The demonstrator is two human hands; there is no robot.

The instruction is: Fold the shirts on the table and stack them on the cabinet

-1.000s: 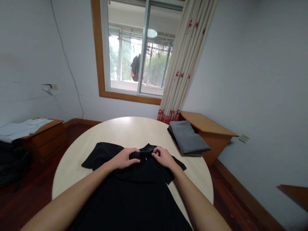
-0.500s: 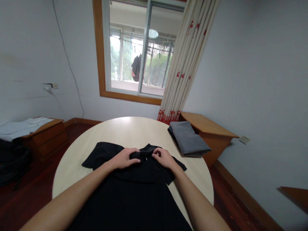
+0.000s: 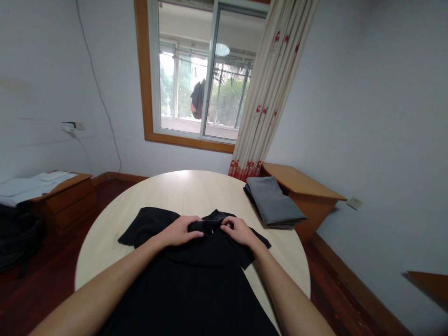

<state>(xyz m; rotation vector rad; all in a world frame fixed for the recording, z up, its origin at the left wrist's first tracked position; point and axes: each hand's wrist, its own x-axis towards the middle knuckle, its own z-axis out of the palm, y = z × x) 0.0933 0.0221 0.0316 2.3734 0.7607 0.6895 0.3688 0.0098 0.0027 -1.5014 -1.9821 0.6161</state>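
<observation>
Head view: your left hand [image 3: 182, 229] grips the collar [image 3: 211, 225] of the black garment [image 3: 210, 249], thumb and fingers slightly parted around it; your right hand [image 3: 238, 229] pinches it, fingertips together. Garment lies lower centre frame, on the tabletop [image 3: 182, 191].

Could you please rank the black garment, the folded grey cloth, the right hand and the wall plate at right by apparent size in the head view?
Largest to smallest:
1. Black garment
2. Folded grey cloth
3. Right hand
4. Wall plate

The garment reaches nearest the camera, which enlarges it.
</observation>
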